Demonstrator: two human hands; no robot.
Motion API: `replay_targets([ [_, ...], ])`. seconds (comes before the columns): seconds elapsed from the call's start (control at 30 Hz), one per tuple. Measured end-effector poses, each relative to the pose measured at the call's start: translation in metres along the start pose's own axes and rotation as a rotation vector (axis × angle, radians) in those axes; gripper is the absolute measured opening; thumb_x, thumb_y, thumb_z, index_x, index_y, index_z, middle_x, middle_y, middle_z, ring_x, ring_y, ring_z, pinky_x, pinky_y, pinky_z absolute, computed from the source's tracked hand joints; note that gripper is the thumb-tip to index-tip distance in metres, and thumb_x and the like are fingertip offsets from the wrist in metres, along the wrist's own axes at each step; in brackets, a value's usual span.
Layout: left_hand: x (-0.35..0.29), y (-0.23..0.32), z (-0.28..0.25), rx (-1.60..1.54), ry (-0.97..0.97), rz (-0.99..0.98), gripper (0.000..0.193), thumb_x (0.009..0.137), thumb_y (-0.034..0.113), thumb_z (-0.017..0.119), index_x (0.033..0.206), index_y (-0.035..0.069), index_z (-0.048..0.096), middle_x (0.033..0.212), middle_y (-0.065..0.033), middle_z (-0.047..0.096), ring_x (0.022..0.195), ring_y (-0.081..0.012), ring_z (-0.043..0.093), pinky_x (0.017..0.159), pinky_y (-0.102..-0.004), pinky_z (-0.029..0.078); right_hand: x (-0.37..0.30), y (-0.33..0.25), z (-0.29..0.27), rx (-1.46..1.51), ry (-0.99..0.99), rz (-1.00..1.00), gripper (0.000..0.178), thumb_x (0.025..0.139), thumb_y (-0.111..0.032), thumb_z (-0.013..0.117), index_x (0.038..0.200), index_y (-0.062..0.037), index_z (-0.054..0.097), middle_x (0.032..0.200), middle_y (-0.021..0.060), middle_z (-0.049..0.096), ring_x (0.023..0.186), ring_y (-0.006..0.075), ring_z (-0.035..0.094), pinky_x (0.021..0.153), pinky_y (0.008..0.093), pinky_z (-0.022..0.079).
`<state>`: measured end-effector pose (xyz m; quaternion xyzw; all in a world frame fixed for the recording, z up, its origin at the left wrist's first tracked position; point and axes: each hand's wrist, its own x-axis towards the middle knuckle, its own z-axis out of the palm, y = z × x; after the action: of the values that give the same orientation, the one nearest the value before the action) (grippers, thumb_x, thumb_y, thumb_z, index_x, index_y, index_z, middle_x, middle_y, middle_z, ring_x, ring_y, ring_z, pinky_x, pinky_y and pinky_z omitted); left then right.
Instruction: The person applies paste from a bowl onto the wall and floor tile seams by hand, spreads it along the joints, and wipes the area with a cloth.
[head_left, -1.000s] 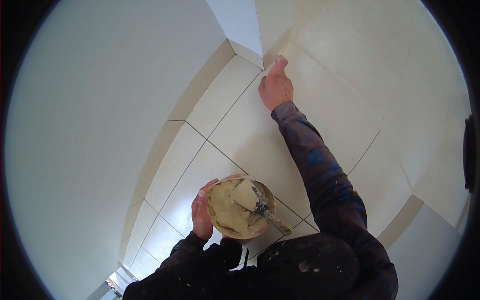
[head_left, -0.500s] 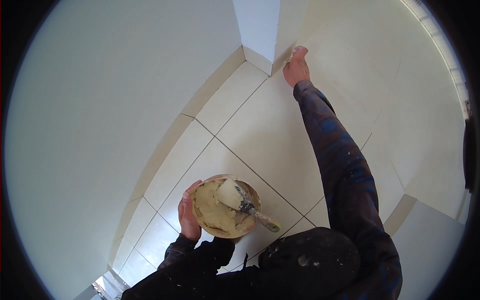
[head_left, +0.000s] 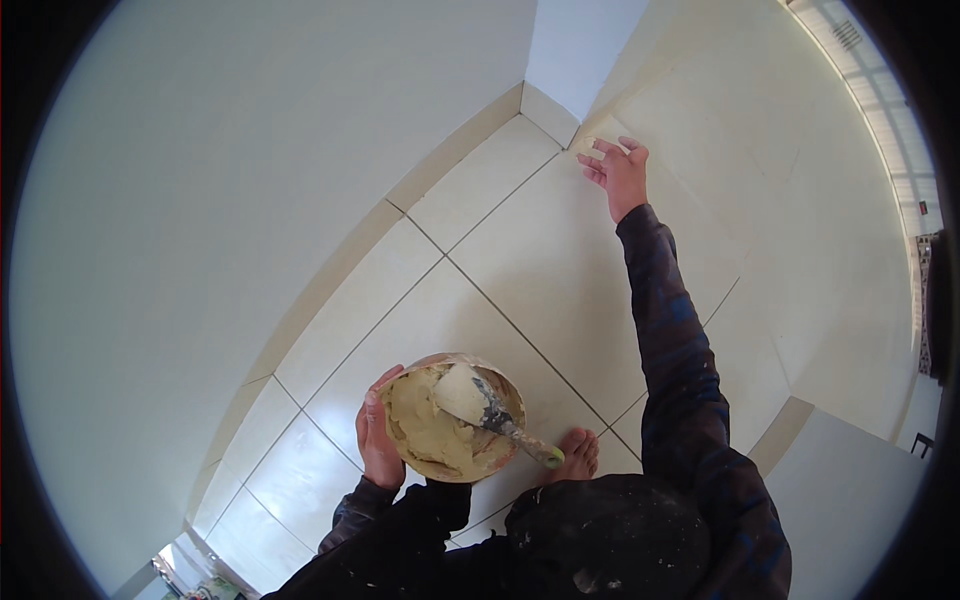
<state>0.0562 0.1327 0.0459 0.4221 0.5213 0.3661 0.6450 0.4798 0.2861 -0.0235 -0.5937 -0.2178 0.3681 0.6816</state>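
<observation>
My left hand (head_left: 380, 440) is wrapped round the left side of a round bucket (head_left: 517, 400) that I hold tilted toward me. Thick cream-coloured paste (head_left: 425, 425) fills much of it. A putty knife (head_left: 487, 408) rests across the paste and rim; its blade is coated, and its smeared handle ends in green. My right arm reaches far forward. At its end my right hand (head_left: 622, 178) is open, fingers spread, close to the foot of the wall corner (head_left: 575, 120). A pale patch shows by those fingertips, and I cannot make out whether it is paste or floor.
Large pale floor tiles (head_left: 520, 240) with dark joints lie below. A beige skirting (head_left: 340, 255) runs along the white wall (head_left: 250, 180) at left. My bare foot (head_left: 578, 455) is beside the bucket. Another wall end (head_left: 850, 470) stands at right.
My right hand has drawn back slightly from the skirting and its fingers have spread. The view has shifted a little, and my bare foot now shows. The left hand still holds the bucket.
</observation>
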Motion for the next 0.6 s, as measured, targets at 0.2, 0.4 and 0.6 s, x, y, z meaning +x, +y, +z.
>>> replay_targets([
  [0.2, -0.005, 0.000, 0.000, -0.025, 0.019, 0.004, 0.070, 0.103, 0.053, 0.036, 0.135, -0.009, 0.047, 0.126, -0.0195, 0.059, 0.117, -0.0255, 0.057, 0.101, -0.0349, 0.045, -0.007, -0.005, 0.025, 0.304, 0.012, 0.020, 0.061, 0.087, -0.004, 0.042, 0.140, -0.0012, 0.012, 0.137, 0.0230, 0.046, 0.095, 0.0314, 0.067, 0.077, 0.0388, 0.054],
  [0.4, 0.000, 0.007, -0.001, 0.019, -0.011, 0.032, 0.069, 0.104, 0.052, 0.036, 0.136, -0.008, 0.046, 0.128, -0.0192, 0.058, 0.118, -0.0249, 0.056, 0.102, -0.0348, 0.044, -0.038, -0.002, 0.066, 0.354, 0.025, 0.013, 0.074, 0.087, 0.003, 0.043, 0.148, -0.0047, 0.001, 0.148, 0.0254, 0.036, 0.078, 0.0269, 0.068, 0.067, 0.0352, 0.054],
  [0.6, 0.010, 0.006, -0.012, 0.028, -0.051, 0.011, 0.068, 0.104, 0.051, 0.034, 0.137, -0.007, 0.045, 0.129, -0.0190, 0.058, 0.119, -0.0252, 0.056, 0.103, -0.0352, 0.044, -0.076, 0.006, 0.074, -0.076, -0.140, -0.143, 0.075, 0.085, 0.004, 0.038, 0.147, -0.0037, -0.003, 0.149, 0.0307, 0.033, 0.073, 0.0260, 0.069, 0.066, 0.0323, 0.056],
])
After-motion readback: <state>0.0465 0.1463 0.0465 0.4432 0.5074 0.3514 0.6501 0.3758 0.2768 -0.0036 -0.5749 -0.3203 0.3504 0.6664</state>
